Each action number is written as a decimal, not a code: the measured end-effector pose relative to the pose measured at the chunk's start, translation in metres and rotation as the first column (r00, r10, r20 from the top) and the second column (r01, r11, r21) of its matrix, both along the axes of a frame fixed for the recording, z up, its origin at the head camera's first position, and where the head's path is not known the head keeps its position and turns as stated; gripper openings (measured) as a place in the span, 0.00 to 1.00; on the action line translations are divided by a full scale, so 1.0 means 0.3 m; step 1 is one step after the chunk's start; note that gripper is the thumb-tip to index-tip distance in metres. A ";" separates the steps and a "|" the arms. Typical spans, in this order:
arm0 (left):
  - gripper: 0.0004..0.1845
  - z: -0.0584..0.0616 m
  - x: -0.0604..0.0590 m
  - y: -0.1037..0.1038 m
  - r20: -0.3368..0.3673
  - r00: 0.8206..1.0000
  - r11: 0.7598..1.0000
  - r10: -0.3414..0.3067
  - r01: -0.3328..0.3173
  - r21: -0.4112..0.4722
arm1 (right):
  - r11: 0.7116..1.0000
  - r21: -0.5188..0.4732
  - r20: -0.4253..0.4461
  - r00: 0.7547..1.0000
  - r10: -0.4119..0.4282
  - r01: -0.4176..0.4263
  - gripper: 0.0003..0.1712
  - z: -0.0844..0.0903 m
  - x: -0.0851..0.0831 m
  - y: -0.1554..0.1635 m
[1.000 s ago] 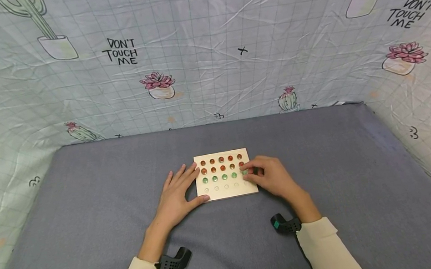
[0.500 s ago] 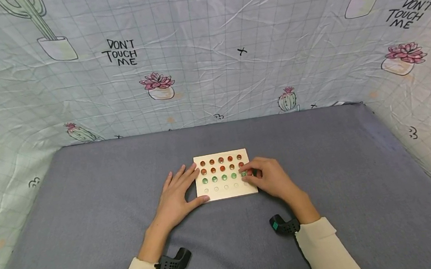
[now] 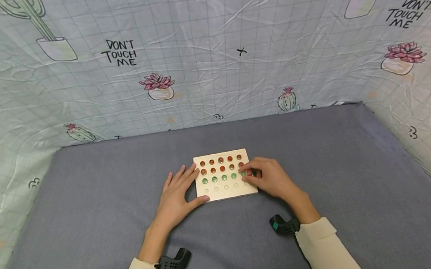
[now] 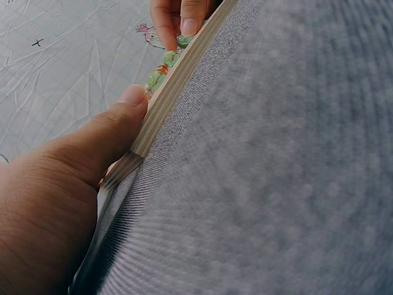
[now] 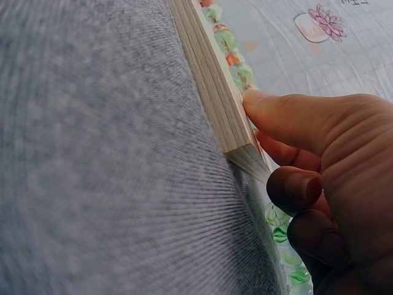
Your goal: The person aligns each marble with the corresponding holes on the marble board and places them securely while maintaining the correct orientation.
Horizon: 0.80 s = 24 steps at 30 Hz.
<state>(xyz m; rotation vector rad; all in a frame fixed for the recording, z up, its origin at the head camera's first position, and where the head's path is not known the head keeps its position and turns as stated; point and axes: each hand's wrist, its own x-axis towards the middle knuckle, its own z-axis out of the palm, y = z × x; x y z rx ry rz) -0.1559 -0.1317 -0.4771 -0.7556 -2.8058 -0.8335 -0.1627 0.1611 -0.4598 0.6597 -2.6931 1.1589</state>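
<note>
A pale wooden board (image 3: 227,193) lies flat on the grey cloth, with rows of round hollows. Amber-red marbles (image 3: 222,168) fill the two far rows, and green marbles (image 3: 224,178) sit in the third. The nearest row shows pale bare hollows. My left hand (image 3: 175,201) rests along the board's left side, fingers spread and thumb at the near corner. At the right end of the green row, my right hand (image 3: 273,176) pinches a green marble (image 3: 243,174) between thumb and index finger. The other right fingers are curled. Whether this marble touches its hollow is hidden.
The grey cloth (image 3: 87,226) surrounds the board on all sides. Behind it and at both sides hangs a patterned white curtain (image 3: 207,76). Each wrist wears a black band camera, the left one (image 3: 174,260) and the right one (image 3: 284,224).
Over the last second my right fingertips have shifted slightly left and toward me with the green marble between them. During the last half second hardly anything moves. My left hand stays put.
</note>
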 end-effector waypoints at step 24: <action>0.44 0.005 0.002 0.002 0.001 1.000 1.000 0.003 -0.003 -0.007 | 0.999 -0.034 -0.015 1.000 0.026 -0.026 0.12 0.030 -0.001 0.027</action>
